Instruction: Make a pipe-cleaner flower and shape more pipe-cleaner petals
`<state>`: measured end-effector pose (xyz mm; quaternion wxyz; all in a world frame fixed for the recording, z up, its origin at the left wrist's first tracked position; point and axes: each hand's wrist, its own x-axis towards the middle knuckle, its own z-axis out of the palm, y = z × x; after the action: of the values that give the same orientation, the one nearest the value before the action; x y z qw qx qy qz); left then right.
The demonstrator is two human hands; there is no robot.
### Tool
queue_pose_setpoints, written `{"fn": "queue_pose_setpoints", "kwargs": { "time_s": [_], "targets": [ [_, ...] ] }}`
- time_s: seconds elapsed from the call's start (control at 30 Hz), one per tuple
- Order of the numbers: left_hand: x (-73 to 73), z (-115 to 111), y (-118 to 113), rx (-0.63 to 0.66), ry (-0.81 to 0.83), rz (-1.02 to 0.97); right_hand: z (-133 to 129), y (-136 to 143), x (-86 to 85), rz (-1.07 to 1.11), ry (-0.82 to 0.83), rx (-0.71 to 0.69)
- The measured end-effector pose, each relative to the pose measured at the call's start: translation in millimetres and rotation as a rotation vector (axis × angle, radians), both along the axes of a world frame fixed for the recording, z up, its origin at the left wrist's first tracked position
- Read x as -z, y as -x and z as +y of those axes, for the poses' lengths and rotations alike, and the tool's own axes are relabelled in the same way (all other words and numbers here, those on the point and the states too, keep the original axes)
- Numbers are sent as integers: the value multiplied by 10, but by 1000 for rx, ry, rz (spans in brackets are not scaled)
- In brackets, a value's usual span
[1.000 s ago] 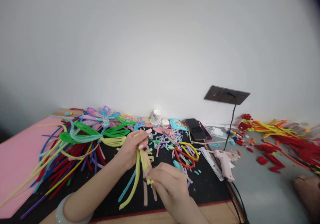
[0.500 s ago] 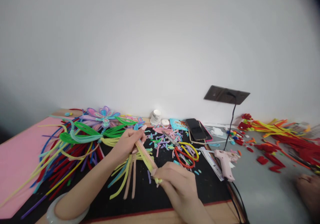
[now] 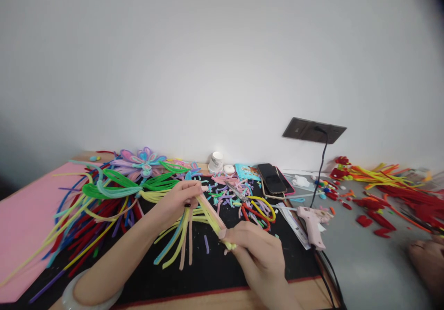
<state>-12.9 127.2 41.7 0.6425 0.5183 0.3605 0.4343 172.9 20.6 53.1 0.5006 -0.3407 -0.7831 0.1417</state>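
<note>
Between my two hands stretches a bundle of pipe cleaners [image 3: 212, 215] in pale yellow and peach. My left hand [image 3: 183, 197] is closed around its upper end, and loose yellow, blue and peach stems [image 3: 178, 245] hang down below that hand. The fingers of my right hand [image 3: 255, 250] pinch the lower end, where short yellow tips [image 3: 229, 245] poke out. A black mat [image 3: 208, 277] lies beneath both hands. Just beyond my right hand are scissors with red and yellow handles [image 3: 260, 210], among many cut fuzzy pieces [image 3: 222, 199].
At left are a pile of coloured pipe cleaners [image 3: 83, 227], a fuzzy flower [image 3: 145, 160] and pink sheet [image 3: 21, 236]. A paper cup [image 3: 216, 162], phone [image 3: 272, 179] and corded glue gun [image 3: 312, 227] stand further right. Another person's hand [image 3: 426, 257] is at the right edge, near red pieces [image 3: 376, 213].
My right hand has shifted slightly right, keeping its pinch on the bundle's lower end. My left hand has turned a little, and the hanging stems have swung to the right.
</note>
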Motion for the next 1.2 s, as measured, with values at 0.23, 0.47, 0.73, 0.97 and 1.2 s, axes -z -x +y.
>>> {"fn": "queue_pose_setpoints", "kwargs": {
  "time_s": [0.23, 0.47, 0.73, 0.97, 1.2],
  "targets": [
    [-30, -53, -83, -8, 137, -101, -22, 88, 117, -35, -27, -36],
    [-66, -89, -169, -69, 159, -249, -27, 236, 205, -74, -111, -59],
    [-77, -58, -182, -169, 152, -240, -24, 342, 326, -73, -134, -28],
    [-43, -19, -195, -294, 118, -227, -7, 402, 377, -95, -139, -22],
    [-98, -76, -210, -163, 187, -368, 1, 401, 491, -117, -165, -9]
  ]
}}
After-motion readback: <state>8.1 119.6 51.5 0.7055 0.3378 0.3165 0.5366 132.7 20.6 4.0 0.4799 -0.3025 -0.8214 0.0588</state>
